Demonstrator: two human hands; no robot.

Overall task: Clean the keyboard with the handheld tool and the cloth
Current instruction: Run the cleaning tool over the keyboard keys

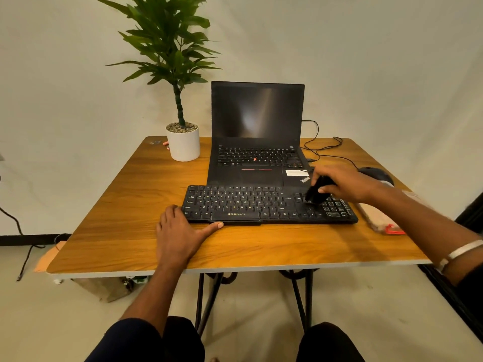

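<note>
A black keyboard (261, 205) lies flat near the front of a wooden counter (130, 218), its long side parallel to the front edge, just in front of an open black laptop (257, 142) whose screen is dark. The person's right hand (345, 186) hovers over the right end of the keyboard, above the block of keys beside the number pad. Its fingers (322, 189) are curled around a small black handheld tool (316, 193), which points down and to the left so that its lower end meets the keys; the tool is blurred, and its exact shape cannot be made out.

The left hand (180, 231) rests palm down on the counter at the keyboard's front left corner. Its fingers are straight and relaxed, holding nothing, with the fingertips touching the left end of the keyboard and the thumb lying along its front edge.

A folded beige cloth (379, 215) with a red loop at its near end lies on the counter just beside the right end of the keyboard, partly hidden behind the right forearm. A light band circles that forearm near the right border of the view. Behind the right hand sits a dark mouse (376, 175), its cable running back towards the laptop. A green plant in a white pot (183, 142) stands on the counter to the left of the laptop. The person's knees show below the counter's front edge.
</note>
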